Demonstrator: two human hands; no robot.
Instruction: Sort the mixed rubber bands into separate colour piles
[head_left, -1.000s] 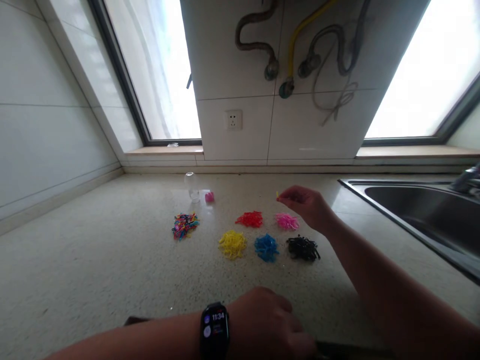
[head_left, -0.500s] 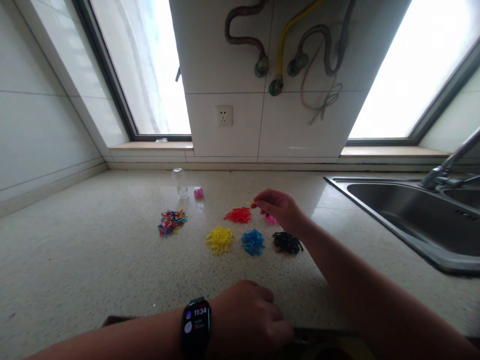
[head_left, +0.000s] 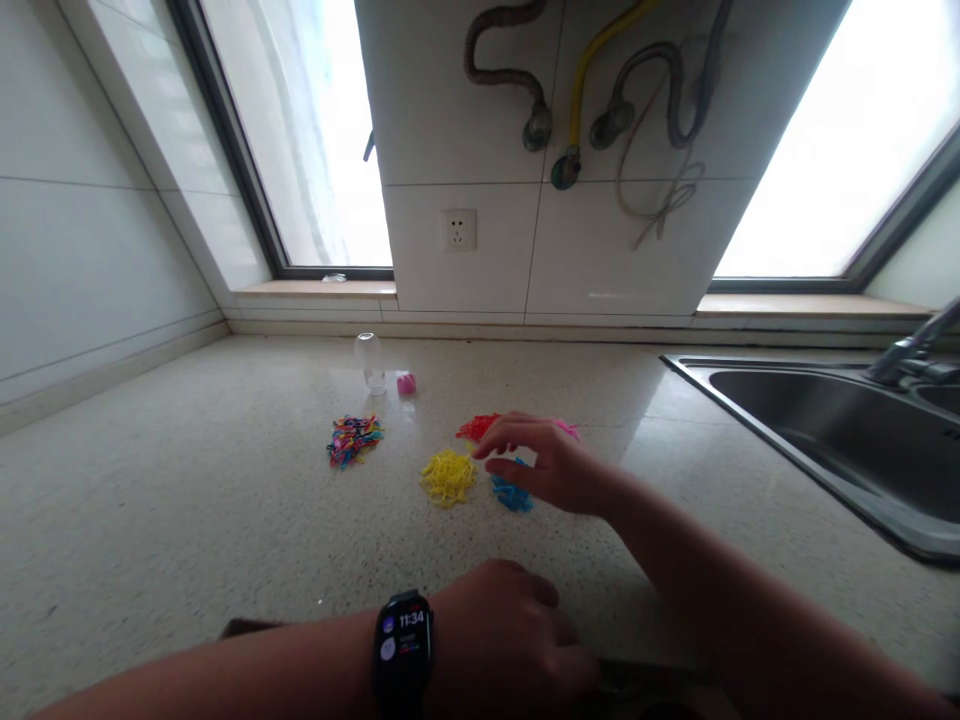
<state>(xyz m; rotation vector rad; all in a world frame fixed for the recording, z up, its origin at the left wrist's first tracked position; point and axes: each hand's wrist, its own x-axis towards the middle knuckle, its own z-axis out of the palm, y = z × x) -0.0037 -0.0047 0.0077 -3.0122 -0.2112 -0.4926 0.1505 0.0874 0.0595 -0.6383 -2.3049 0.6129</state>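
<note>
My right hand (head_left: 551, 462) hovers over the colour piles with thumb and fingers apart, fingertips just right of the yellow pile of small rubber bands (head_left: 448, 477). A speck of yellow shows by its fingertips. Beneath it lies a blue pile (head_left: 512, 490), partly covered. Behind are a red pile (head_left: 475, 428) and a pink pile (head_left: 566, 428), both partly hidden. The black pile is out of sight behind my hand and forearm. A mixed-colour pile (head_left: 354, 441) lies to the left. My left hand (head_left: 510, 632), fingers curled, rests at the counter's front edge; its palm is hidden.
A clear bottle (head_left: 370, 364) stands at the back left beside a pink cap (head_left: 406, 384). On the right a steel sink (head_left: 810, 430) with a faucet (head_left: 911, 350) is set into the speckled counter (head_left: 247, 500). Hoses and a socket (head_left: 459, 230) are on the wall.
My right hand has come nearer and left, from above the red and pink piles to beside the yellow pile. Its pinch on a yellow rubber band has opened. My left hand stays put.
</note>
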